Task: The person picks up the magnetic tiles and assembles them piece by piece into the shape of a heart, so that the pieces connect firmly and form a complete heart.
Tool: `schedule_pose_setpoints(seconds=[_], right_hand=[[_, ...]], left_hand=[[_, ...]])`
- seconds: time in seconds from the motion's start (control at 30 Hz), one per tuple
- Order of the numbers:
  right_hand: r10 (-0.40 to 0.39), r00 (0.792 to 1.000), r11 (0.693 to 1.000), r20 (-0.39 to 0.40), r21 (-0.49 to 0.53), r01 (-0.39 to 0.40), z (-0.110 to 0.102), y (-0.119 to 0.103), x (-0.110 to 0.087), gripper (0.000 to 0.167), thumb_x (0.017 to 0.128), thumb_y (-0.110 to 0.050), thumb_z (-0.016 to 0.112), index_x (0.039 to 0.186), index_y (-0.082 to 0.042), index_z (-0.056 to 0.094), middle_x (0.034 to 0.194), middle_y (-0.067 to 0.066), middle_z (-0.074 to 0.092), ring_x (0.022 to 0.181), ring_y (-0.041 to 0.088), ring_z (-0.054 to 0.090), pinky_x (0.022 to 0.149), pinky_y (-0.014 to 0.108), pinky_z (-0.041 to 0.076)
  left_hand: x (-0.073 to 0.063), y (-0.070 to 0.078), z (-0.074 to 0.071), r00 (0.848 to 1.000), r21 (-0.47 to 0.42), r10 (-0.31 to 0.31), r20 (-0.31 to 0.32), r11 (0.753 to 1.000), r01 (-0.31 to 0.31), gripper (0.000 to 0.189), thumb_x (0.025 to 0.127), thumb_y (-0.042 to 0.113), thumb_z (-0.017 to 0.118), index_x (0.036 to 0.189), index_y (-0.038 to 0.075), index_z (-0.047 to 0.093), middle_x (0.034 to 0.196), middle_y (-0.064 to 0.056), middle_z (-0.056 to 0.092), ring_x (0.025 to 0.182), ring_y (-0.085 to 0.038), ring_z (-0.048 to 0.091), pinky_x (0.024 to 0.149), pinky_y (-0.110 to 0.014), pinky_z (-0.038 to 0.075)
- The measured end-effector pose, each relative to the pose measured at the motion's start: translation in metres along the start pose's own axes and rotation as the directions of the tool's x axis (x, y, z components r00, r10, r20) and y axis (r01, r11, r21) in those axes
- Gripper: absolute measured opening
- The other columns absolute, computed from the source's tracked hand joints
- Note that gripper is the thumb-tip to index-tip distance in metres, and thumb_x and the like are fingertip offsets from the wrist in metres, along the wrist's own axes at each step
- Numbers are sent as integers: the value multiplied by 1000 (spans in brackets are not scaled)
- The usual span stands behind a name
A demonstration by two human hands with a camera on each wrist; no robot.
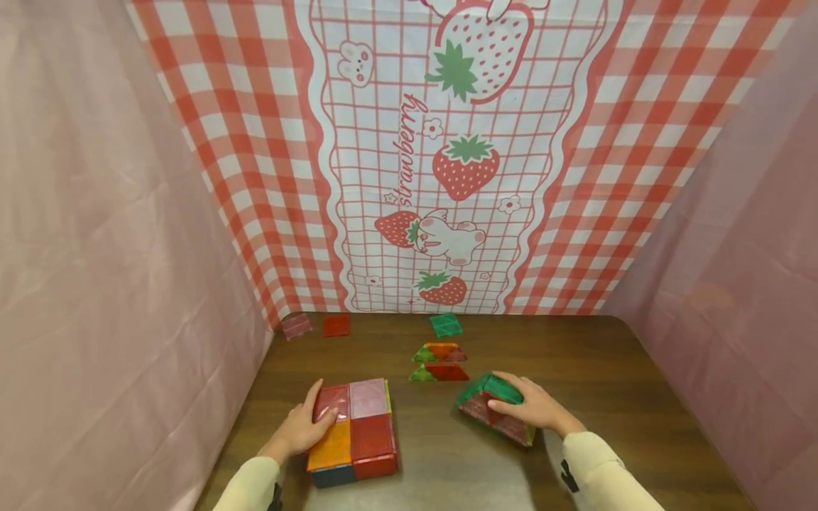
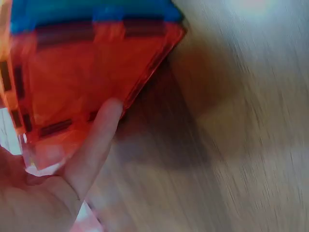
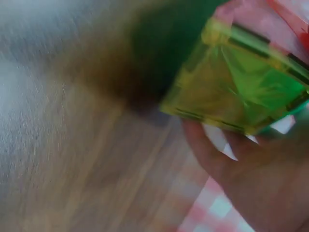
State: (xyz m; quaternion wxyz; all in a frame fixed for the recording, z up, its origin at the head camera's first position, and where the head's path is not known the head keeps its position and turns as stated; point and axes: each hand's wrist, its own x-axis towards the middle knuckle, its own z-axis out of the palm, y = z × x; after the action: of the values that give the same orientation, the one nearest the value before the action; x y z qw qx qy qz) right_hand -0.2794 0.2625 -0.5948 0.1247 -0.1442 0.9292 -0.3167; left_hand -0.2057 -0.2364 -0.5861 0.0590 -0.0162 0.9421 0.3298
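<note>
A square box [image 1: 371, 446] built of magnetic tiles is at the left front of the table, its top showing red, pink and orange squares, with blue and red on its near side. My left hand [image 1: 305, 429] grips its left edge, thumb over the top. Up close in the left wrist view, the thumb [image 2: 99, 140] lies along an orange-red tile. My right hand [image 1: 533, 404] holds a roof-shaped magnetic-tile block [image 1: 495, 411], tilted, with green and dark red faces. A yellow-edged end [image 3: 236, 82] of that block shows in the right wrist view.
Behind lie two flat tile strips, the rear one [image 1: 441, 353] and the front one [image 1: 439, 372]. Farther back are a green tile [image 1: 446, 325], a red tile [image 1: 336, 326] and a pink tile [image 1: 297, 326]. Cloth walls [image 1: 716, 341] border the wooden table [image 1: 434, 468].
</note>
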Motion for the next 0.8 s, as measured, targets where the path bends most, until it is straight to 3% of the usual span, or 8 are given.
schedule_pose_setpoints(seconds=[0.1, 0.2, 0.33, 0.43, 0.57, 0.7, 0.8], right_hand=[[72, 997, 985, 43, 152, -77, -15, 15, -3, 75, 98, -53, 58, 158, -13, 35, 150, 30, 44, 124, 48, 54, 89, 62, 50], [138, 990, 958, 39, 248, -143, -21, 30, -6, 72, 102, -51, 51, 156, -4, 37, 151, 31, 43, 131, 49, 50, 96, 61, 49], [199, 979, 960, -43, 208, -186, -21, 44, -8, 75, 102, -57, 46, 152, -1, 43, 152, 29, 45, 138, 51, 43, 106, 63, 42], [233, 968, 964, -94, 154, -217, -19, 48, -11, 80, 102, -61, 43, 151, 1, 43, 150, 31, 45, 138, 55, 41, 105, 66, 40], [254, 959, 959, -122, 159, -234, -18, 48, -13, 81, 102, -62, 41, 149, 4, 44, 147, 33, 48, 135, 55, 44, 102, 66, 43], [257, 958, 955, -124, 187, -232, -18, 46, -14, 80, 102, -63, 40, 148, 2, 47, 147, 31, 50, 135, 53, 46, 103, 65, 43], [270, 952, 951, -143, 191, -241, -17, 47, -15, 77, 103, -62, 39, 144, 1, 52, 141, 28, 56, 131, 49, 52, 103, 63, 43]], left_hand=[[-4, 14, 11, 998, -91, 29, 57, 996, -24, 83, 94, 52, 64, 156, 11, 28, 121, -37, 61, 93, -41, 69, 78, -55, 59], [-9, 29, 22, 988, -209, 74, 136, 977, -44, 83, 94, 47, 67, 156, 9, 26, 113, -36, 63, 82, -34, 71, 66, -48, 61], [-16, 52, 44, 960, -363, 156, 232, 930, -63, 86, 95, 40, 70, 157, 9, 19, 106, -31, 64, 72, -28, 72, 58, -47, 61], [-18, 73, 67, 946, -449, 192, 262, 892, -57, 87, 95, 37, 71, 157, 11, 17, 103, -27, 64, 64, -25, 71, 54, -45, 60], [-19, 103, 96, 951, -485, 191, 244, 873, -51, 88, 94, 39, 72, 158, 12, 17, 104, -28, 64, 62, -23, 70, 53, -43, 60], [-17, 132, 121, 966, -452, 176, 189, 889, -73, 90, 92, 43, 72, 158, 12, 19, 107, -32, 64, 68, -25, 70, 56, -41, 60], [-15, 152, 137, 977, -395, 166, 133, 913, -101, 91, 90, 47, 73, 157, 12, 22, 112, -33, 65, 82, -30, 70, 70, -46, 60]])
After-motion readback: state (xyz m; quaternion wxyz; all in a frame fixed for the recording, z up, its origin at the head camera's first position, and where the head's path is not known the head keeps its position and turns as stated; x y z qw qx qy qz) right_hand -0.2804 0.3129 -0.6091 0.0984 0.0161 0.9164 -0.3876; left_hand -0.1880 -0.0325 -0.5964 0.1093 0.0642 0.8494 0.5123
